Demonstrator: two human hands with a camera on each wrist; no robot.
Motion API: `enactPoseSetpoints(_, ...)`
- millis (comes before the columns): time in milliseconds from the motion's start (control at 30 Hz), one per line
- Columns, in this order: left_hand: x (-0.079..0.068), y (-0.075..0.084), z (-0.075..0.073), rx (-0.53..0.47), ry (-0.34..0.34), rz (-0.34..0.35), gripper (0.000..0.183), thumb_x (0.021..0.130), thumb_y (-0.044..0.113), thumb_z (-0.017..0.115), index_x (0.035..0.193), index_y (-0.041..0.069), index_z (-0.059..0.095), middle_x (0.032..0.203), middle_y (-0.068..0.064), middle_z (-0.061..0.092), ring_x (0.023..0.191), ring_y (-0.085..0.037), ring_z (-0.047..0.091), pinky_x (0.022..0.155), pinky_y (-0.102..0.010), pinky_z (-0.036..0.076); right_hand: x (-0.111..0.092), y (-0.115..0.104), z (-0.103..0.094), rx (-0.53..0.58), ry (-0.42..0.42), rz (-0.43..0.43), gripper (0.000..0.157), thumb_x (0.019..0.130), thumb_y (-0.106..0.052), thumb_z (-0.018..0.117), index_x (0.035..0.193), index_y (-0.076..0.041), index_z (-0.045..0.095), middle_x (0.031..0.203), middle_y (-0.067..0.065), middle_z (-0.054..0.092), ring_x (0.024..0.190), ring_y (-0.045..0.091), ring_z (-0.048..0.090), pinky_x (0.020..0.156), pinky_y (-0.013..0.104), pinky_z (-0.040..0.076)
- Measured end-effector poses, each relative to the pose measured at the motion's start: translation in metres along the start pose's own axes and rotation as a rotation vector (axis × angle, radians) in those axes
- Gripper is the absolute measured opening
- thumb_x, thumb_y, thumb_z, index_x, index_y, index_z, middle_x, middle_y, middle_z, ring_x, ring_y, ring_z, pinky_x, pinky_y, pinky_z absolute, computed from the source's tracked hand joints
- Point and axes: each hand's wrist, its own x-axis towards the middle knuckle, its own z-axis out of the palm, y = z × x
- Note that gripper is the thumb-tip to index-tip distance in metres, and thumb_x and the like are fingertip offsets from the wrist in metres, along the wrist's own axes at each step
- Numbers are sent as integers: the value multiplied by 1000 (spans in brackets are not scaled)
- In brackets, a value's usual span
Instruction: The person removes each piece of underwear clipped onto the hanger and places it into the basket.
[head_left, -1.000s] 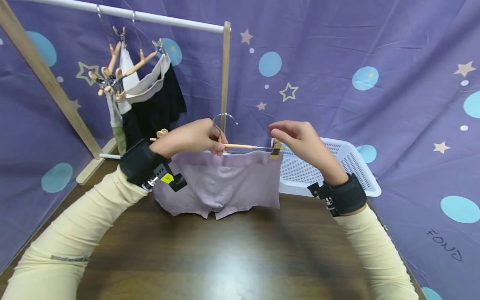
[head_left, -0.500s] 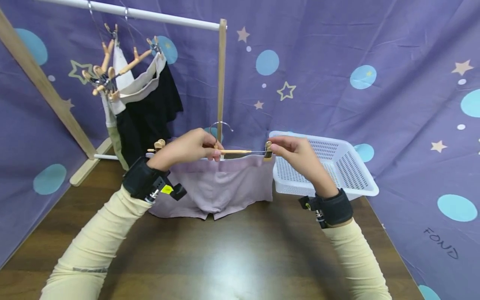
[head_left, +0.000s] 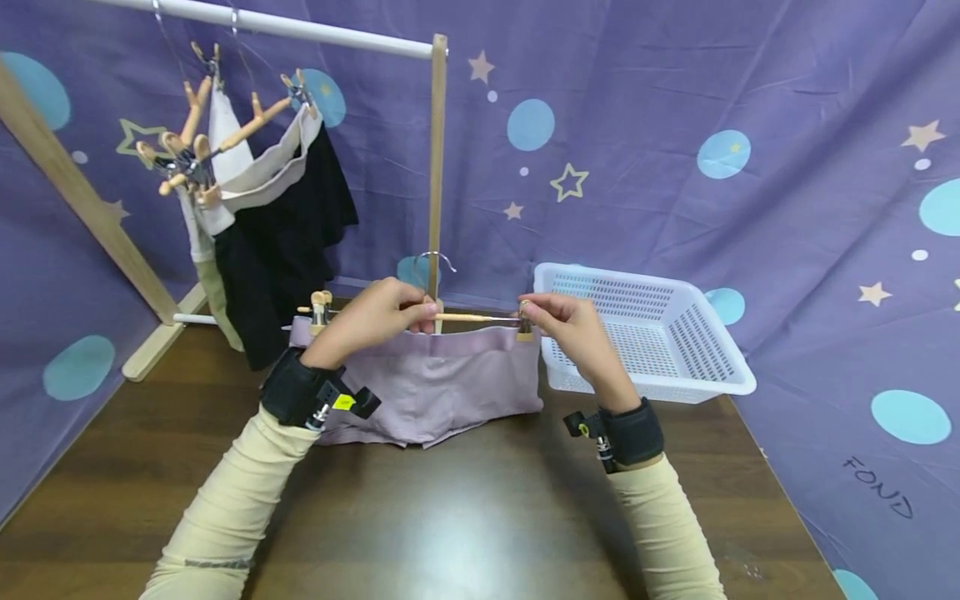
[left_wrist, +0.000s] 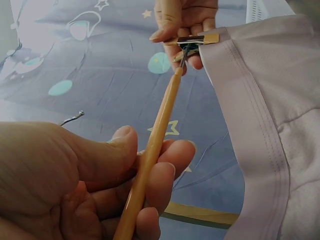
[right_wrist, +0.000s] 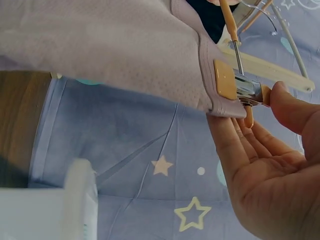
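My left hand [head_left: 382, 312] holds the wooden bar [left_wrist: 160, 125] of a clip hanger near its middle, with the thumb over it and the fingers beneath. The metal hook [head_left: 437, 254] rises above that hand. Lilac boxer briefs [head_left: 438, 383] hang by the waistband from the hanger's two clips. At the right end my right hand [head_left: 573, 329] pinches the clip [right_wrist: 250, 91]; its thumb is on the clip's handle and its fingers reach behind the waistband. The left clip [head_left: 320, 310] sits on the waistband beside my left wrist.
A rack with a white rail [head_left: 322, 32] stands at the back left. Black shorts [head_left: 270, 258] with a pale waistband and other garments hang there on clip hangers. A white perforated basket [head_left: 637, 387] sits right of the briefs on the brown table [head_left: 465, 517].
My right hand, earlier raised just off the right clip, has come down and grips it. Hanger and briefs are lower in the head view, which has also shifted. My left hand keeps hold of the bar.
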Motion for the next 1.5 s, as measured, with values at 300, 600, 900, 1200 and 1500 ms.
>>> enactPoseSetpoints(300, -8, -8, 9, -12, 32, -36, 24, 101, 12, 63, 83, 4, 76, 76, -7, 74, 69, -14, 62, 61, -24, 43, 2, 6, 13, -3, 41, -9, 30, 101, -26, 66, 120, -4, 73, 111, 19, 76, 105, 11, 68, 89, 28, 54)
enactPoseSetpoints(600, -10, -12, 9, -19, 51, -55, 27, 102, 15, 63, 79, 6, 75, 74, -7, 70, 64, -14, 50, 56, -25, 37, 5, -5, 15, -106, 21, -45, 26, 101, -17, 65, 118, 2, 72, 113, 21, 74, 95, 7, 65, 83, 20, 52)
enactPoseSetpoints(900, -6, -16, 10, 7, 65, -53, 28, 102, 16, 63, 78, 7, 74, 76, -8, 71, 64, -12, 53, 57, -24, 39, 11, -3, 14, -90, -16, -9, 30, 103, -19, 63, 125, 0, 70, 118, 18, 74, 107, 15, 67, 95, 30, 55)
enactPoseSetpoints(1200, -6, -21, 17, 12, 81, -50, 28, 102, 17, 64, 77, 7, 73, 80, -7, 72, 68, -14, 56, 61, -27, 41, 14, 6, 24, -16, -5, -9, 22, 103, -13, 61, 114, 4, 71, 106, 21, 76, 93, 10, 68, 85, 24, 53)
enactPoseSetpoints(1500, -5, -25, 26, 6, 81, -76, 26, 102, 16, 63, 79, 7, 73, 81, -7, 72, 70, -16, 58, 63, -29, 43, 14, 17, 33, -40, 85, 29, 18, 101, -12, 64, 108, 2, 74, 100, 19, 76, 86, 13, 63, 77, 25, 50)
